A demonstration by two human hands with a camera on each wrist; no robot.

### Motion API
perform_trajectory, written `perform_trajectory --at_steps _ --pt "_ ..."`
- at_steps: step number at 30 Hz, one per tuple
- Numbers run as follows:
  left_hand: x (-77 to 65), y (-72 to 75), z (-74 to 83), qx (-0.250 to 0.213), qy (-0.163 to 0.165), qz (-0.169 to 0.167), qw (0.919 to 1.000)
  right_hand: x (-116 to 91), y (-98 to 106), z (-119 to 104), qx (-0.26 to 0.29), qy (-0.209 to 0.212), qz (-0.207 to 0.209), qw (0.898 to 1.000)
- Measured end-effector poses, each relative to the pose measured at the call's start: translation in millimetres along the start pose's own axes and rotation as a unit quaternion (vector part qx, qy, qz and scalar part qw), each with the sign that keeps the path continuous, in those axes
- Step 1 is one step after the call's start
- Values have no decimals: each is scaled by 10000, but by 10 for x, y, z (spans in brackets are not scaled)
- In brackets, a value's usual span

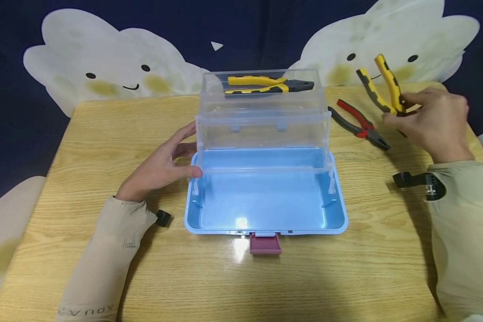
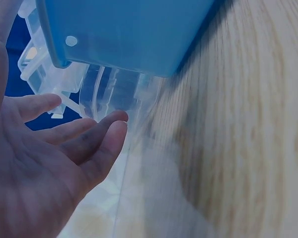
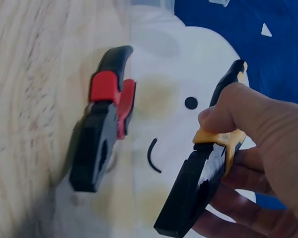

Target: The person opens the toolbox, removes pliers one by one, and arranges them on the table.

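Observation:
Near the table's right back corner, my right hand [image 1: 442, 120] pinches a pair of yellow-and-black pliers [image 1: 392, 87] close to the pivot. Its handles point up and spread apart; the dark jaws angle down in the right wrist view. Just left of it, red-and-black pliers [image 1: 364, 133] lie on the table. A light-blue toolbox [image 1: 340, 223] stands open at the centre, with its clear tiered trays [image 1: 261, 132] raised at the back. Another yellow-and-black pair of pliers [image 1: 279, 84] lies in the top tray. My left hand [image 1: 161, 167] is at the box's left side, fingers extended, thumb over the rim.
A pink-purple latch [image 1: 265, 245] hangs at the toolbox's front edge. The box stands on a wood-grain table [image 1: 161, 277]. Behind the table is a dark-blue cloth [image 1: 257, 31] printed with smiling white clouds. Each wrist carries a small black camera mount.

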State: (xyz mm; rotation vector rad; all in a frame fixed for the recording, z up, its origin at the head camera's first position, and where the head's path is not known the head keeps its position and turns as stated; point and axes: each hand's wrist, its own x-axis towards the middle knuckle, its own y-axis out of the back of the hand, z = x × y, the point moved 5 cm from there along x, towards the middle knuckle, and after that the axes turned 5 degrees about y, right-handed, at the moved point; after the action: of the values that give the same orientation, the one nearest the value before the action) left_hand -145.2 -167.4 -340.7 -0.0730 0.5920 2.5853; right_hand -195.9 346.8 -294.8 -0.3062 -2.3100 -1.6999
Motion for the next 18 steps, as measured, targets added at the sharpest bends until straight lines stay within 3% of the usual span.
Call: perform_trajectory --at_steps 9,18 --pt "-6 3 -14 -13 -31 6 10000 25 -143 210 -189 -380 -913 9949" --pt "-4 5 -14 -23 -49 4 10000 33 -237 329 -407 -362 -1312 9899"
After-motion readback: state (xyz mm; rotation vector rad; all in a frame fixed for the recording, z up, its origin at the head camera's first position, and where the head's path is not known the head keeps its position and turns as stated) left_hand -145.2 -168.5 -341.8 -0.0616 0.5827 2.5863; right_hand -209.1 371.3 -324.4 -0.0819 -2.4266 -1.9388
